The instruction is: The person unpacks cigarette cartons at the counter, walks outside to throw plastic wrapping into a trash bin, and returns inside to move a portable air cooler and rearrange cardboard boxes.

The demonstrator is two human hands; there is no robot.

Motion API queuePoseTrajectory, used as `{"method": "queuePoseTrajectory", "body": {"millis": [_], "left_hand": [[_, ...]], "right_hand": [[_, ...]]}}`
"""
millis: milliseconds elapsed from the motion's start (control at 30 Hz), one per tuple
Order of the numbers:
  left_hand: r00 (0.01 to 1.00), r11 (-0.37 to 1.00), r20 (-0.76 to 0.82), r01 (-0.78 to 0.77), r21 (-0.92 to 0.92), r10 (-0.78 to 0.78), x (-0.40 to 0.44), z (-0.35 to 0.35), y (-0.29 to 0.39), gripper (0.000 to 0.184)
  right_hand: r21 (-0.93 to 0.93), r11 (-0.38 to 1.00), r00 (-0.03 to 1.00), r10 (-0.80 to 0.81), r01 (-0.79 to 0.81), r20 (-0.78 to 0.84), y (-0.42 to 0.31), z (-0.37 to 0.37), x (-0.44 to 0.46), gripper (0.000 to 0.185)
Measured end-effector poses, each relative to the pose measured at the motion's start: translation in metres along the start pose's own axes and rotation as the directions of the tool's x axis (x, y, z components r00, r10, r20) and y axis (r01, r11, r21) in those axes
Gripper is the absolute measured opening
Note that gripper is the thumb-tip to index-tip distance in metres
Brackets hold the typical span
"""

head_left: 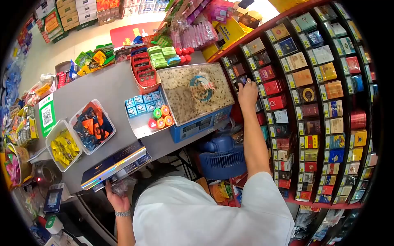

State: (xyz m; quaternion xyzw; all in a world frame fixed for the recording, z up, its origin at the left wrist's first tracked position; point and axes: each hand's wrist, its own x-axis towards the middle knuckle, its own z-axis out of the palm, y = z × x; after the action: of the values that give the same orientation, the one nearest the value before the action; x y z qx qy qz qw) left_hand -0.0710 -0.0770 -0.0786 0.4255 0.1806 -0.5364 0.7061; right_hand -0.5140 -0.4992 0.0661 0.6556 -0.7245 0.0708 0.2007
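My right hand (248, 92) reaches into the cigarette rack with its fingers closed around a small dark cigarette pack (241, 82). At the counter's near edge, my left hand (116, 200) is partly closed against a crumpled clear plastic wrapper (124, 187); some of its fingers are hidden. Just above that hand, and touching its fingertips, a long dark blue carton (111, 167) with a shiny silver side lies at the counter edge.
A blue weighing scale (201, 127) stands between counter and rack (301, 102). On the grey counter (96, 88) are tubs of yellow packets (65, 148) and orange-blue packets (93, 125), plus small blue boxes (144, 102). A blue fan (221, 162) stands below.
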Motion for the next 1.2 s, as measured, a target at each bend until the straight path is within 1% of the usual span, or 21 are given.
{"method": "queuePoseTrajectory", "body": {"millis": [33, 100, 133, 167, 233, 267, 300, 367, 400, 467, 533, 600, 633, 700, 733, 767, 867, 933, 1067, 1167, 1200], "left_hand": [[1.000, 1.000, -0.007, 0.001, 0.004, -0.001, -0.002, 0.003, 0.001, 0.034], [0.999, 0.999, -0.032, -0.040, -0.005, 0.039, -0.004, 0.009, -0.002, 0.035], [0.996, 0.997, -0.042, -0.078, -0.005, 0.078, -0.003, 0.007, -0.004, 0.037], [0.996, 0.997, -0.048, -0.078, -0.004, 0.078, -0.003, 0.005, -0.004, 0.037], [0.998, 0.999, -0.044, -0.047, -0.014, 0.046, -0.002, 0.001, -0.006, 0.038], [0.997, 0.998, -0.063, -0.046, -0.034, 0.044, 0.002, -0.006, -0.009, 0.038], [0.997, 0.998, -0.068, -0.042, -0.035, 0.040, 0.001, -0.008, -0.009, 0.038], [0.997, 0.997, -0.040, -0.064, -0.036, 0.062, 0.003, -0.010, -0.011, 0.038], [0.998, 0.997, -0.040, -0.060, -0.039, 0.058, 0.003, -0.009, -0.012, 0.038], [0.995, 0.997, -0.074, -0.070, 0.031, 0.072, 0.001, -0.009, -0.011, 0.037], [0.997, 0.998, -0.050, -0.058, 0.027, 0.059, 0.001, -0.008, -0.009, 0.037], [0.999, 0.999, -0.026, -0.043, 0.021, 0.044, 0.001, -0.011, -0.009, 0.038], [1.000, 1.000, -0.016, -0.025, 0.008, 0.026, 0.001, -0.013, -0.009, 0.039], [1.000, 1.000, -0.001, -0.009, -0.005, 0.009, 0.002, -0.010, -0.008, 0.039], [0.997, 0.998, -0.049, -0.051, 0.029, 0.053, 0.001, -0.004, -0.008, 0.039], [0.991, 0.994, -0.096, -0.090, 0.065, 0.096, -0.001, 0.000, -0.009, 0.038], [0.995, 0.997, -0.069, -0.064, 0.030, 0.066, -0.001, -0.006, -0.008, 0.038], [0.996, 0.996, -0.051, -0.072, 0.047, 0.075, -0.002, -0.001, -0.008, 0.037], [0.997, 0.998, -0.051, -0.060, 0.018, 0.061, -0.003, -0.017, -0.013, 0.035], [0.992, 0.992, -0.058, -0.107, 0.065, 0.111, -0.005, -0.028, -0.020, 0.035], [0.992, 0.994, -0.082, -0.091, 0.055, 0.096, -0.007, -0.031, -0.021, 0.035]], "right_hand": [[0.000, 1.000, 1.000, -0.001, 0.001, 0.008, 0.004, 0.016, -0.001, 0.042], [-0.036, 0.993, 0.962, -0.120, 0.114, -0.244, 0.007, 0.040, 0.002, 0.041], [-0.032, 0.996, 0.963, -0.091, 0.086, -0.253, 0.010, 0.047, 0.000, 0.044], [-0.031, 0.995, 0.964, -0.095, 0.090, -0.248, 0.012, 0.053, -0.004, 0.044], [-0.032, 0.999, 0.967, 0.029, -0.038, -0.253, 0.012, 0.054, -0.009, 0.048], [-0.019, 0.999, 0.969, 0.022, -0.028, -0.245, 0.021, 0.065, -0.007, 0.058], [-0.023, 0.999, 0.970, 0.018, -0.024, -0.241, 0.019, 0.065, -0.009, 0.058], [-0.107, 0.994, 0.974, -0.038, 0.015, -0.225, 0.016, 0.060, -0.009, 0.068], [-0.161, 0.987, 0.984, -0.046, 0.018, -0.171, 0.013, 0.057, -0.011, 0.075], [-0.163, 0.987, 0.988, -0.037, 0.012, -0.147, 0.009, 0.053, -0.012, 0.074], [-0.168, 0.986, 0.992, -0.028, 0.006, -0.126, 0.006, 0.049, -0.009, 0.072], [-0.067, 0.996, 0.992, 0.043, -0.051, -0.120, -0.001, 0.044, -0.005, 0.066], [-0.071, 0.996, 0.992, 0.044, -0.053, -0.122, -0.004, 0.038, -0.003, 0.066], [0.061, 0.995, 0.990, 0.082, -0.075, -0.119, -0.012, 0.026, 0.001, 0.059], [0.029, 0.999, 0.973, -0.030, 0.038, -0.228, -0.013, 0.026, 0.000, 0.056], [0.026, 0.999, 0.973, -0.029, 0.036, -0.230, -0.012, 0.029, 0.002, 0.056], [0.042, 0.999, 0.978, 0.021, -0.013, -0.206, -0.002, 0.037, 0.006, 0.060], [-0.034, 0.997, 0.981, 0.063, -0.070, -0.185, -0.006, 0.037, 0.008, 0.069], [-0.099, 0.994, 0.979, 0.020, -0.041, -0.204, -0.017, 0.032, 0.004, 0.075], [-0.099, 0.995, 0.987, 0.004, -0.020, -0.163, -0.010, 0.035, 0.003, 0.075], [-0.006, 0.997, 0.988, 0.070, -0.072, -0.141, -0.006, 0.034, 0.003, 0.074]]}}
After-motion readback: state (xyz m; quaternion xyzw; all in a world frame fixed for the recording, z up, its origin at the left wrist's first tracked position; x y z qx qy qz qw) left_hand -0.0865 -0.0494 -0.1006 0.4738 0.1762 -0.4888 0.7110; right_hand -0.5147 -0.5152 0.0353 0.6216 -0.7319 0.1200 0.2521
